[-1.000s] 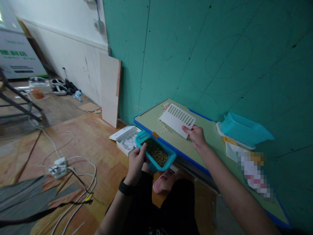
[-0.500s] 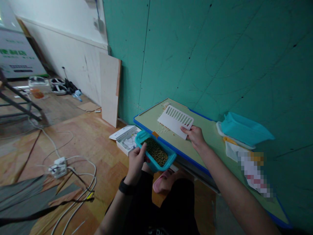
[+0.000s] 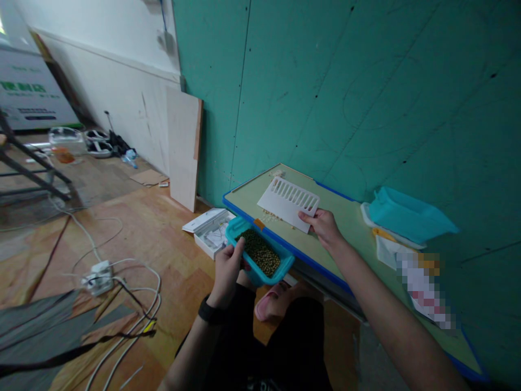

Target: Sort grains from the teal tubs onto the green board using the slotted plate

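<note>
My left hand point(image 3: 228, 267) grips the near side of a teal plastic tray point(image 3: 287, 264), its thumb over the rim. Small green and tan beans point(image 3: 260, 252) lie in the tray, which I hold just below the blue edge of the table. Pinched at one corner by my right hand point(image 3: 321, 225) is a flat white scraper point(image 3: 283, 205) with a row of slots along its far side. It is tilted low over the tabletop, where pale grains point(image 3: 269, 216) lie scattered along its near edge and at its far corner.
On the right of the table point(image 3: 345, 228) stand a teal bin point(image 3: 407, 214), white and orange items and a blurred packet point(image 3: 425, 293). An open white box point(image 3: 209, 233) sits on the floor beside the tray. Cables and a power strip point(image 3: 97, 277) lie at left.
My right hand has shifted the scraper slightly left and toward me over the tabletop. The left hand and the tray have barely moved.
</note>
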The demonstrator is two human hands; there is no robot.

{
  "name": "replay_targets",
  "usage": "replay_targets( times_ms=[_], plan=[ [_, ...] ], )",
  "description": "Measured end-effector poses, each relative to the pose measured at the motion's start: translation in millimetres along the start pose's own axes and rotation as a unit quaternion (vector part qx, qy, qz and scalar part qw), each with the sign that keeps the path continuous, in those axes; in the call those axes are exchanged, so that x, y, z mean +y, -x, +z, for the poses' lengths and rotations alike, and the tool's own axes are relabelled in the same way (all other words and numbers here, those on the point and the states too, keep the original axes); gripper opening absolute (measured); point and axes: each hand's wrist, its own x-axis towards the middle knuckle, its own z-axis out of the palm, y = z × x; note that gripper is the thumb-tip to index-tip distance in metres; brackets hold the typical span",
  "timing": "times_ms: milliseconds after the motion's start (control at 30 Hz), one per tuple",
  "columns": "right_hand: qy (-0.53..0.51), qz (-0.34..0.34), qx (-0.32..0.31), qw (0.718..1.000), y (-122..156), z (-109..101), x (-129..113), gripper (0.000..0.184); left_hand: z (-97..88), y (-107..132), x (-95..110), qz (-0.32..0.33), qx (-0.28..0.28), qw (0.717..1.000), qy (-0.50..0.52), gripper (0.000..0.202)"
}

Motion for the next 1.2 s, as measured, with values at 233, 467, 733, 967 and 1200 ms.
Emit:
replay_targets(
  times_ms=[233,467,733,967,1200],
  plan=[
    [-0.006,0.006,-0.013,1.0,3.5,3.5,-5.0,0.05,0.4,1.0,1.7,-0.002,0.008,1.0,-0.003,0.053],
    [-0.004,0.016,-0.038,0.999,3.9,4.6,-7.2,0.05,0.8,-0.7,0.1,-0.009,0.012,1.0,-0.004,0.052],
    [-0.015,0.021,-0.038,0.999,7.2,3.7,-13.8,0.053,0.2,-1.9,-3.9,-0.01,0.002,1.0,0.005,0.053],
    [-0.005,-0.006,0.056,0.998,37.3,-37.5,-11.5,0.051,2.2,-1.0,-0.8,-0.012,0.006,1.0,0.007,0.055],
    [0.025,-0.006,0.079,0.997,68.6,-71.3,1.9,0.048,5.5,2.1,1.2,-0.015,0.0,1.0,0.02,0.055]
  ],
)
